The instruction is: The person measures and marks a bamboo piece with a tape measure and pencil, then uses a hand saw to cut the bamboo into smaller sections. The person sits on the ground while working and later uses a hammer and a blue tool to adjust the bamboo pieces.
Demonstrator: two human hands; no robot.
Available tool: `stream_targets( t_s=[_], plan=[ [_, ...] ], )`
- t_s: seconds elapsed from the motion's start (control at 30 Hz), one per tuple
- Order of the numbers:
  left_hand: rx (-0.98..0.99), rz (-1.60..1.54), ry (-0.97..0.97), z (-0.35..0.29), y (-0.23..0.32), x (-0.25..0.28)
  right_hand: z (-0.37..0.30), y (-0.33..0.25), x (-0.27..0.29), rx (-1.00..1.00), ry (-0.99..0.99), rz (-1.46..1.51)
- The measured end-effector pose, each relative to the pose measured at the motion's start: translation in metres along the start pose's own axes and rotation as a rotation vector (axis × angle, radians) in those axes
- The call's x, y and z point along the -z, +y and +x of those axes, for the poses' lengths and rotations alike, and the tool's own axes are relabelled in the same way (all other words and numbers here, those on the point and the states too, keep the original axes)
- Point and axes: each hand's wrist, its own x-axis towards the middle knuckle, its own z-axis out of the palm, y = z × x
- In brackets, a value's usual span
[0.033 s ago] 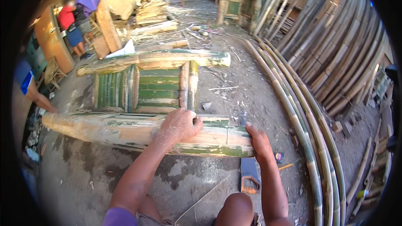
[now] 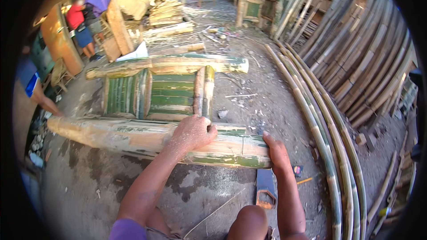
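Note:
A thick bamboo pole (image 2: 124, 134), green with scraped pale patches, lies crosswise before me. My left hand (image 2: 193, 133), dusted with pale powder, is closed over its top near the right part, fingers curled at the far edge. At the pole's right end, my right hand (image 2: 277, 153) grips with the thumb up; its other fingers are partly hidden. Beyond the pole, a green slatted bamboo panel (image 2: 172, 94) in a frame joins it to a second thick bamboo pole (image 2: 178, 65). Below the right end, a handsaw (image 2: 265, 191) lies on the ground.
Long bamboo poles (image 2: 318, 135) lie to my right, with many more poles (image 2: 369, 49) leaning behind. A pencil-like yellow stick (image 2: 304, 181) lies by my right forearm. One person (image 2: 82, 29) stands at the far left; another person's arm (image 2: 46, 104) reaches toward the pole's left end.
The whole scene sits slightly farther right in the picture. Both my hands keep the same hold on the bamboo pole.

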Motion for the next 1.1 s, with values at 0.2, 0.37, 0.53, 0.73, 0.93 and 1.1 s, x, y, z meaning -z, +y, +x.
stream_targets(
  t_s=[0.2, 0.37, 0.53, 0.73, 0.93, 1.1],
  plan=[
    [0.047, -0.005, -0.031, 0.036, 0.002, 0.018, 0.025, -0.032, -0.001, -0.003, -0.084, 0.201],
    [0.1, -0.006, -0.083, 0.06, -0.003, 0.033, 0.04, -0.051, -0.005, -0.01, -0.079, 0.245],
    [0.11, 0.003, -0.127, 0.07, -0.003, 0.036, 0.043, -0.058, -0.001, -0.027, -0.073, 0.12],
    [-0.084, -0.063, -0.264, 0.065, -0.012, 0.025, 0.026, -0.055, 0.0, -0.011, 0.091, -0.088],
    [-0.394, -0.006, -0.64, 0.173, -0.052, -0.059, 0.008, -0.053, -0.008, -0.127, 0.255, -0.166],
    [-0.281, 0.133, -0.612, 0.291, -0.081, -0.212, 0.002, -0.048, -0.012, -0.135, 0.339, -0.126]
  ],
)
